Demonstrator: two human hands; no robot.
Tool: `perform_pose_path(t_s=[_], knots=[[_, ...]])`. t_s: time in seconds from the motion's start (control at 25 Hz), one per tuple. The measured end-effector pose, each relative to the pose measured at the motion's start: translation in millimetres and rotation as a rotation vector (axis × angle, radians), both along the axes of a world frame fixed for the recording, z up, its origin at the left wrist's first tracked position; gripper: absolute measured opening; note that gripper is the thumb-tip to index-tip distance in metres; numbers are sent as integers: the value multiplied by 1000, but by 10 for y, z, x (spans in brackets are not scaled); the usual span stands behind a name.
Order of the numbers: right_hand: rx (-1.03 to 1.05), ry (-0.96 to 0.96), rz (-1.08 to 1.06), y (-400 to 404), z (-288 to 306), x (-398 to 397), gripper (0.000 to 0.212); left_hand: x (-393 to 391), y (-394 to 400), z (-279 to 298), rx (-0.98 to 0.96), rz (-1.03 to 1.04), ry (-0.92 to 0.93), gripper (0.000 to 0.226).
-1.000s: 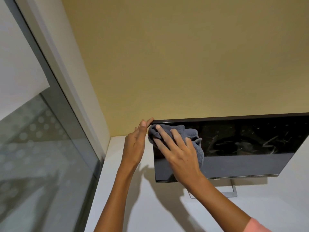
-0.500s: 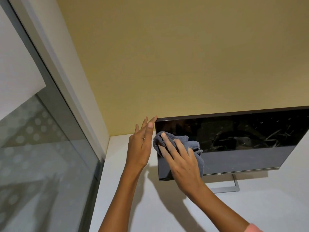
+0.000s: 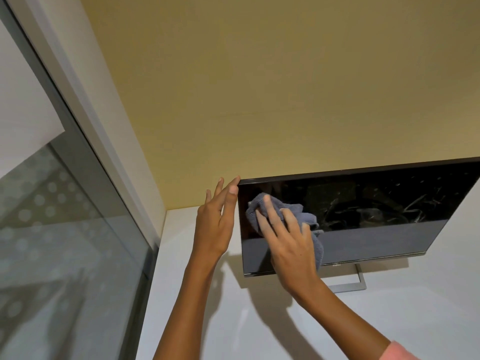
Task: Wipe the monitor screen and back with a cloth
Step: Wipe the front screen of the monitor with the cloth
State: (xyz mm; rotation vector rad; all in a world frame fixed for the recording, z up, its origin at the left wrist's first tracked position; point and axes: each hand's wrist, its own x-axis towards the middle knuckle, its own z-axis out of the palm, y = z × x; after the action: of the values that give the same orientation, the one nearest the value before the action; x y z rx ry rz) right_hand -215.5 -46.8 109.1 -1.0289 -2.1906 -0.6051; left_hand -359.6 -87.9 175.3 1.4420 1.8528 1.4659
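Right hand [image 3: 291, 245] presses a crumpled grey fleecy cloth [image 3: 306, 219] with extended fingers [image 3: 270, 211] against the glossy black monitor [image 3: 376, 211] screen; left hand [image 3: 215, 224], fingers straight, steadies its upper-left corner above the white worktop [image 3: 197, 294]

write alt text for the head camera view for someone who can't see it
A right hand presses a grey cloth flat against the dark screen of a monitor near its upper left corner, while the left hand steadies the monitor's left edge with straight fingers. The monitor stands on a white desk against a yellow wall.
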Motion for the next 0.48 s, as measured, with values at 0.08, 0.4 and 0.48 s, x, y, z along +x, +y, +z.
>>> perform_pose_path(t_s=[0.08, 0.4, 0.48], knots=[[20, -36, 41, -37, -11, -148, 53, 7, -1, 17, 15, -5, 12, 44], [116, 36, -115, 73, 125, 15, 50, -46, 68, -109, 24, 5, -5, 58], [75, 27, -146, 52, -10, 56, 54, -33, 61, -106, 34, 11, 1, 55]])
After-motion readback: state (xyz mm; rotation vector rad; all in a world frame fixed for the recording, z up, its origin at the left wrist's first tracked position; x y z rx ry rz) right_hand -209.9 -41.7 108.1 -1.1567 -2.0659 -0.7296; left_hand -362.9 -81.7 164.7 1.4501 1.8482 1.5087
